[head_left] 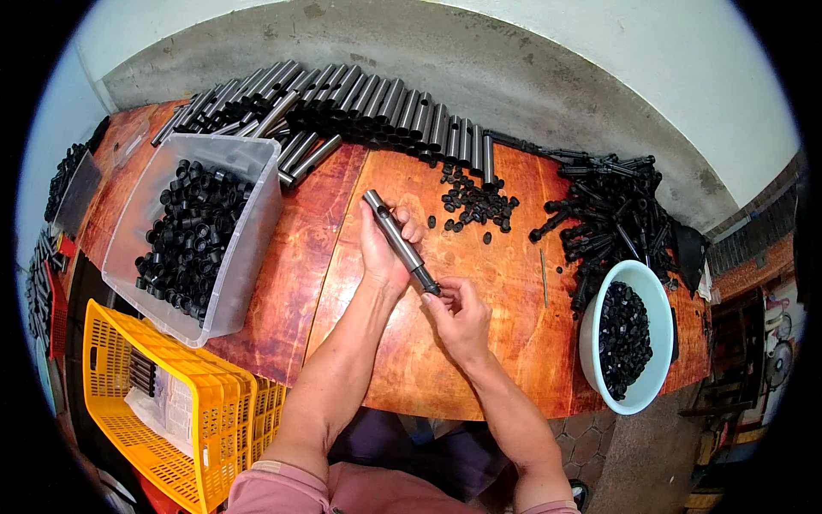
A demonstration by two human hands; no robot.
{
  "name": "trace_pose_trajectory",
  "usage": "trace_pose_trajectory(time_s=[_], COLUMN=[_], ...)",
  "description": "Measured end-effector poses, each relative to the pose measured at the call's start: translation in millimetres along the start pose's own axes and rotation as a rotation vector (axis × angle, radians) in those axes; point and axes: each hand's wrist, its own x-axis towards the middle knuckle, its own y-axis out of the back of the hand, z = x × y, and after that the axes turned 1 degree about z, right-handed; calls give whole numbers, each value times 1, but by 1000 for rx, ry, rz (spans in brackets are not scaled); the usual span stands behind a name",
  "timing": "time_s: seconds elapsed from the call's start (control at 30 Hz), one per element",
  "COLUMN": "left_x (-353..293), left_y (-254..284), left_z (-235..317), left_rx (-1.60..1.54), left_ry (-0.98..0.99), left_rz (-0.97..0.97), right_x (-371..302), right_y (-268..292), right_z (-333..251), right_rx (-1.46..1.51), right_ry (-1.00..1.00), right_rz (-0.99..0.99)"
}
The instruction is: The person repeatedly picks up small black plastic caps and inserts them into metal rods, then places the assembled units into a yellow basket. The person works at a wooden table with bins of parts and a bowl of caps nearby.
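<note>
My left hand is wrapped round a silver metal tube, which slants from upper left to lower right over the table. A dark opening shows in its side near the upper end. From the lower end sticks out a black end piece, and the thumb and fingers of my right hand pinch it. My right fingertips partly hide its tip. Beyond my hands, small black plugs lie scattered on the wooden table.
Stacked metal tubes line the wall. At left stands a clear bin of black caps, with a yellow crate below. A pile of black rods lies at right, behind a pale blue bowl of small black parts. A thin rod lies nearby.
</note>
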Motion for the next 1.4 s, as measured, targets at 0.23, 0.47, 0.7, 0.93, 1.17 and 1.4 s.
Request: trace_pose_trajectory(time_s=[0.23,0.47,0.7,0.93,1.17,1.4], left_x=[1,-2,-2,-2,-3,-4], left_y=[-9,-11,-13,-13,-11,-9], left_z=[-4,-2,-4,-3,-9,-13], left_rx=[74,90,150,127,139,112], left_ry=[63,18,-14,18,7,10], left_rz=[-78,-70,-29,-65,-25,-28], right_x=[12,15,12,9,8,7], right_y=[9,13,7,2,-1,-1], right_z=[14,15,14,13,16,13], right_rx=[522,572,556,445,377,355], right_ry=[-308,-316,-290,-231,-235,-247], right_rz=[-127,-157,-135,-98,-25,-3])
